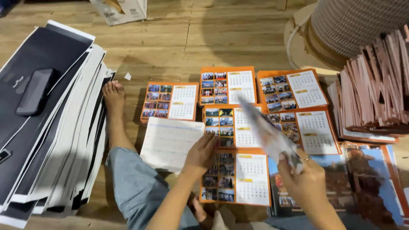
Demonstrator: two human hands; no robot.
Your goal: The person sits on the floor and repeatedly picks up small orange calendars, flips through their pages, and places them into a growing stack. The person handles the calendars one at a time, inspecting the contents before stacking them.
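The right hand (304, 179) is pinching a thin, floppy calendar sheet (268, 134) by its corner (light, easily creased); the left hand (201, 152) is pressing flat, fingers spread, on a stack (170, 142).

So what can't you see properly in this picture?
- Sheet in the right hand: motion blur hides its print, head view.
- Calendar page under the left hand: hand covers its top left photos.
- Big spool: cut off by the top edge.
- Calendar dates: too small.
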